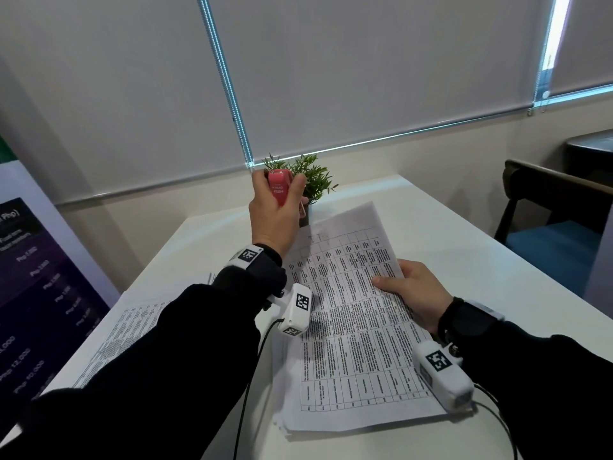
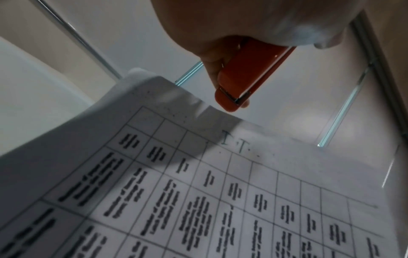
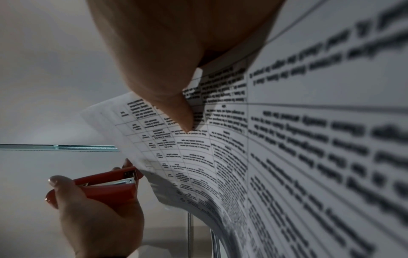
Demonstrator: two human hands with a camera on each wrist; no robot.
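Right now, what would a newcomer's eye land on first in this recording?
The red stapler stands out first, gripped in the left hand and held up at the far corner of the printed table sheets. The right hand pinches those sheets at their right edge, their far end curling up from the white table. Just behind the stapler stands a small green potted plant.

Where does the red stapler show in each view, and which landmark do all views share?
Head: red stapler upper centre, gripped by the left hand.
Left wrist: stapler top centre, under the palm, above the sheets' edge.
Right wrist: stapler lower left, at the sheets' corner.
Shared landmark: the printed table sheets.
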